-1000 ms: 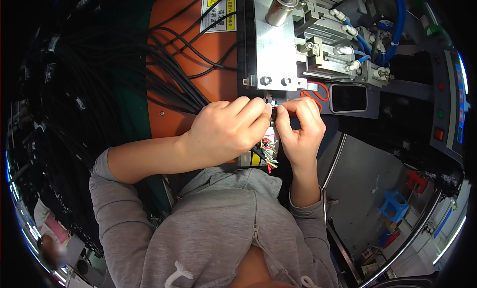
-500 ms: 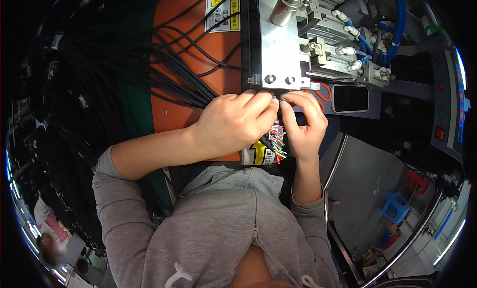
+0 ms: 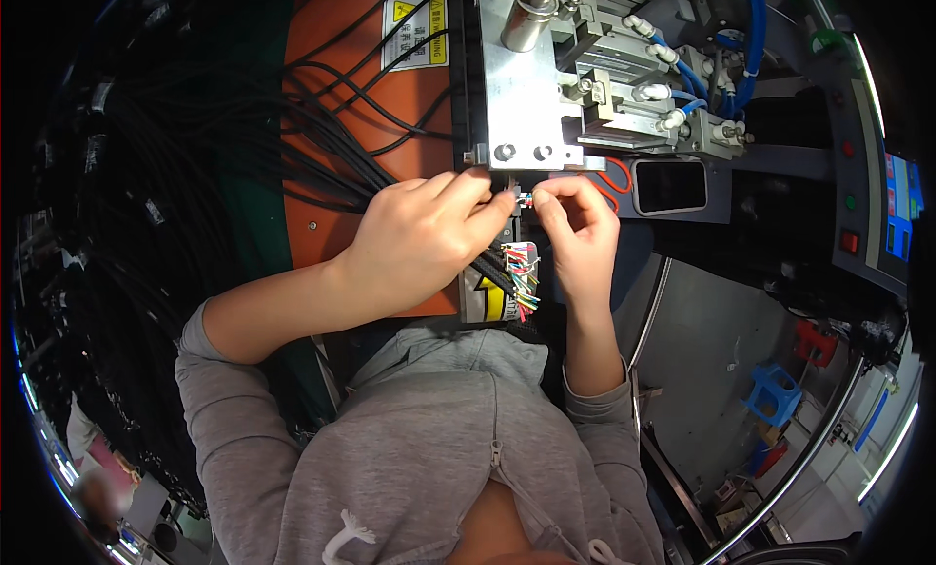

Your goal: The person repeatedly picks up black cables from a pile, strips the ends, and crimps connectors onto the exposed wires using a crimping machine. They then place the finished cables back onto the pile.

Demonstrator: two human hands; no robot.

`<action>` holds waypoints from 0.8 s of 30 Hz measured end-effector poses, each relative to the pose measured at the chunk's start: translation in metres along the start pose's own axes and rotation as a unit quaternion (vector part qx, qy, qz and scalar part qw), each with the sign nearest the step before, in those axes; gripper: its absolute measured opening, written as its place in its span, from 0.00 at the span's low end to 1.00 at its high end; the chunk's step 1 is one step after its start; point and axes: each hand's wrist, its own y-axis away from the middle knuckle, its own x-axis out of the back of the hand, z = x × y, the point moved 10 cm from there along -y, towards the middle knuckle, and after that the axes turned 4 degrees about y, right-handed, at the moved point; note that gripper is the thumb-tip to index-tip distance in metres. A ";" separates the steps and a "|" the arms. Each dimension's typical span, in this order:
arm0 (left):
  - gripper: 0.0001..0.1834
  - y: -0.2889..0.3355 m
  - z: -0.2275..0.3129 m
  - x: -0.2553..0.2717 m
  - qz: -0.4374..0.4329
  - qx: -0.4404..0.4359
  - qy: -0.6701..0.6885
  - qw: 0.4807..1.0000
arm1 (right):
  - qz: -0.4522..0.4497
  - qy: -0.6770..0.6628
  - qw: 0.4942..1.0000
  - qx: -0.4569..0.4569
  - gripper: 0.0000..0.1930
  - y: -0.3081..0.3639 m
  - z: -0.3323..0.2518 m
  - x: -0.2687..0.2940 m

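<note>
My left hand (image 3: 419,235) is closed, its thumb and forefinger pinched on the end of a black cable below the machine's metal plate. Short coloured wires (image 3: 525,200) stick out from those fingertips toward my right hand (image 3: 583,232). That hand is closed too, thumb and forefinger together at the wire tips. Just below, more stripped cable ends (image 3: 523,280) fan out in red, white, green and yellow strands. Black cables (image 3: 341,160) run in from the left, passing behind my left hand, which hides part of them.
A metal block machine (image 3: 526,97) with cylinders and blue air tubes (image 3: 749,53) stands directly beyond my hands. A phone (image 3: 669,187) lies to the right, by a red cord (image 3: 616,178). At the far right is a control panel (image 3: 858,209). An orange board (image 3: 370,107) lies left.
My fingertips have drawn slightly apart, and coloured wires now show between them. The whole view has shifted a little, moving the machine and bench leftward in the picture.
</note>
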 end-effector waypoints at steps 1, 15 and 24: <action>0.13 0.001 -0.002 0.001 0.002 0.008 0.010 1.000 | 0.024 0.044 0.997 0.064 0.06 0.001 -0.015 0.004; 0.11 -0.002 0.001 0.004 -0.016 0.007 0.008 1.000 | -0.078 0.223 0.937 0.258 0.08 0.007 -0.066 -0.020; 0.09 0.005 -0.006 0.000 -0.034 0.066 -0.049 0.996 | -0.172 0.054 0.941 0.288 0.13 0.014 -0.076 -0.025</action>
